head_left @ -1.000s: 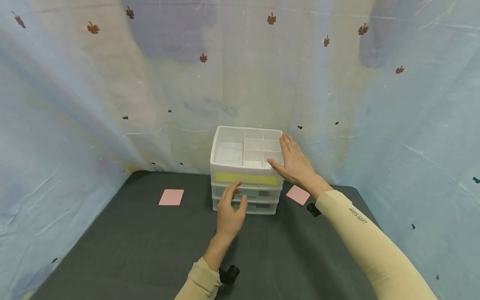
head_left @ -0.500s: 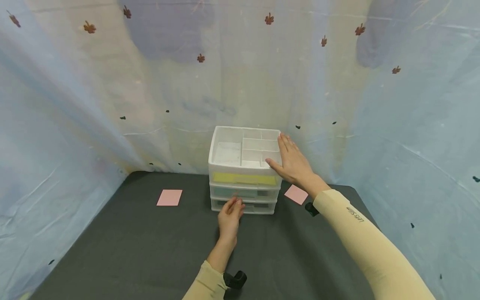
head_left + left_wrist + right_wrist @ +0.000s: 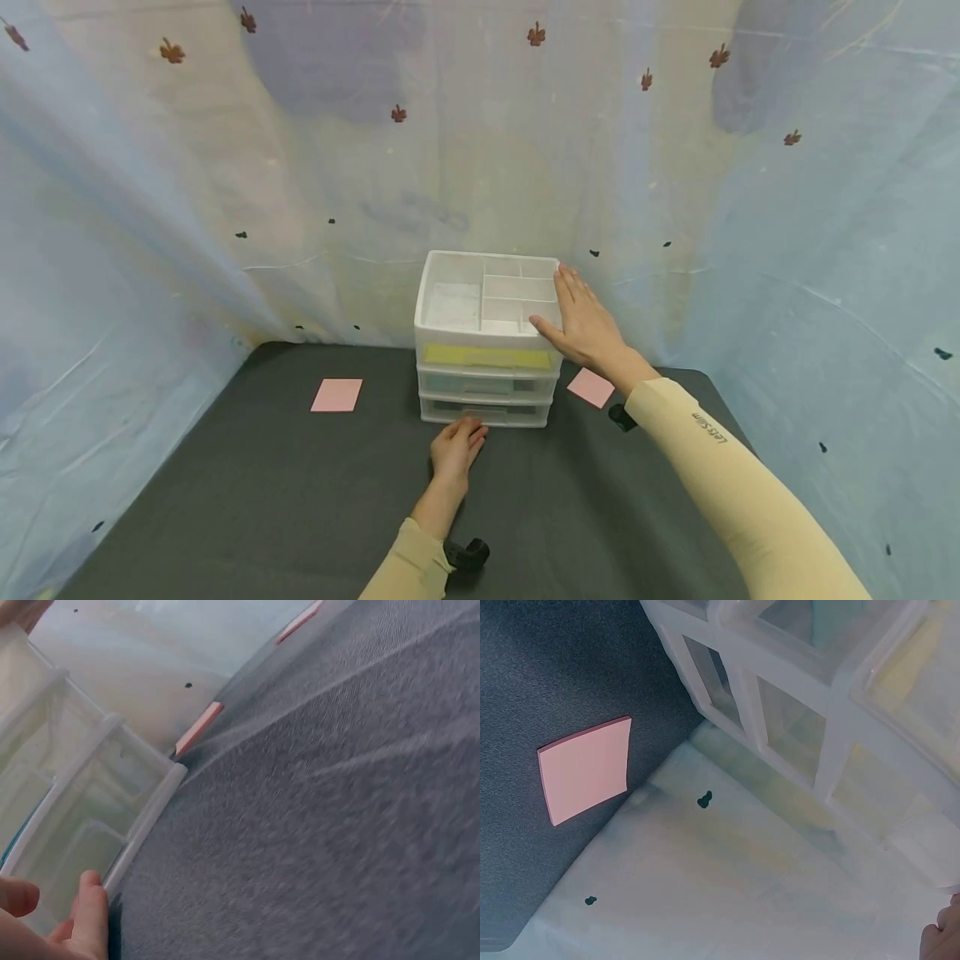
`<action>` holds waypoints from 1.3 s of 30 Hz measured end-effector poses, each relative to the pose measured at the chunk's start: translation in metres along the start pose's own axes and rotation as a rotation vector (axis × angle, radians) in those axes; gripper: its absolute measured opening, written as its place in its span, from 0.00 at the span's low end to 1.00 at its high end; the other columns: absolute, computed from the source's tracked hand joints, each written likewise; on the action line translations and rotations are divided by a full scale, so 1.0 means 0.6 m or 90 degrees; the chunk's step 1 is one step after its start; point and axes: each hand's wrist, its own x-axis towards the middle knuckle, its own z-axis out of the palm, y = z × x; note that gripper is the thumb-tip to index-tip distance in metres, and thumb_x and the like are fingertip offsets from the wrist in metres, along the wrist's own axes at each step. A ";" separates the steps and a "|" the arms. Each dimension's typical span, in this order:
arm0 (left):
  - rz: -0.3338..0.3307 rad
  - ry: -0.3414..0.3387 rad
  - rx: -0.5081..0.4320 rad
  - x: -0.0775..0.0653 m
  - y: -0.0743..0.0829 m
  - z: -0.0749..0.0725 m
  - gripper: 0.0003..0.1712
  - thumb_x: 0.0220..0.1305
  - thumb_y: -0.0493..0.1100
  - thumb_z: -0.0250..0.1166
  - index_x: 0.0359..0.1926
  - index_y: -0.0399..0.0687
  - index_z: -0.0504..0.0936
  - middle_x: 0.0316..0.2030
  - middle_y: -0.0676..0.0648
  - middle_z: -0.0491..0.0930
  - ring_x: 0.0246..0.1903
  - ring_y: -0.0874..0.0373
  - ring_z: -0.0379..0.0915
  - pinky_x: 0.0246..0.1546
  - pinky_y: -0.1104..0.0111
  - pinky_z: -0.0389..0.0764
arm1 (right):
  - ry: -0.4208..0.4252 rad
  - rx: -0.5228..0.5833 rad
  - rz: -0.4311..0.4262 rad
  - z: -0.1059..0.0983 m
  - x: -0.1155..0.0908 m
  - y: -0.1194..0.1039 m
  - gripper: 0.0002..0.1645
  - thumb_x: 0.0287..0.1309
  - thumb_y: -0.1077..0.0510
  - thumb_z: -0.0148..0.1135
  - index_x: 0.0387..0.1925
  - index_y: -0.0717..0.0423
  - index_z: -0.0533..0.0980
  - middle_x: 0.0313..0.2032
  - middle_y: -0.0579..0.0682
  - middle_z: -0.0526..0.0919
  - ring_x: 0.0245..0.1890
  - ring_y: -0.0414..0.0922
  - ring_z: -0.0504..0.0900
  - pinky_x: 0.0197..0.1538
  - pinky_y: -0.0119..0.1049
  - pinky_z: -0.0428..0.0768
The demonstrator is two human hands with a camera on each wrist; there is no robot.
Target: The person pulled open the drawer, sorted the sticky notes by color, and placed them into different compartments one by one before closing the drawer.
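Note:
A white plastic drawer organizer (image 3: 491,335) stands at the back of the dark table, its three clear drawers pushed in. Below its low front, my left hand (image 3: 453,450) has its fingertips right at the bottom drawer (image 3: 487,414). In the left wrist view, thumb and fingers (image 3: 91,915) of that hand stand apart, close to the drawer's lower edge. My right hand (image 3: 588,325) rests with straight fingers along the organizer's upper right side, thumb over the top rim. Yellow shows inside the top drawer (image 3: 487,357), pale blue-green inside the middle drawer (image 3: 468,384).
A pink square pad (image 3: 337,395) lies left of the organizer, and another pink pad (image 3: 591,388) lies to its right. Behind hangs a pale patterned curtain (image 3: 337,167). The organizer's top tray (image 3: 456,304) is split into compartments.
My left hand has come down from the middle of the organizer's front to the bottom drawer, its spread fingers drawing together. The right hand stays on the organizer's side.

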 end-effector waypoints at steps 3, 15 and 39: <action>-0.025 -0.015 0.008 0.008 0.002 -0.003 0.29 0.80 0.39 0.57 0.70 0.19 0.65 0.61 0.26 0.78 0.56 0.42 0.83 0.60 0.58 0.82 | 0.001 0.000 -0.001 0.000 -0.001 0.001 0.60 0.73 0.27 0.45 0.83 0.62 0.38 0.84 0.56 0.37 0.83 0.54 0.37 0.83 0.51 0.42; -0.104 -0.049 -0.027 0.032 0.014 -0.002 0.28 0.82 0.38 0.54 0.72 0.20 0.62 0.61 0.25 0.77 0.58 0.41 0.82 0.60 0.58 0.82 | -0.002 0.001 0.001 -0.001 -0.001 -0.002 0.60 0.73 0.26 0.44 0.83 0.63 0.37 0.83 0.57 0.37 0.83 0.55 0.37 0.83 0.51 0.43; -0.094 -0.066 -0.034 0.023 0.013 -0.007 0.25 0.82 0.38 0.54 0.69 0.22 0.67 0.51 0.35 0.86 0.47 0.50 0.88 0.54 0.62 0.86 | -0.015 -0.002 0.010 -0.010 -0.005 -0.008 0.59 0.74 0.27 0.43 0.83 0.62 0.37 0.83 0.57 0.37 0.83 0.54 0.37 0.83 0.49 0.42</action>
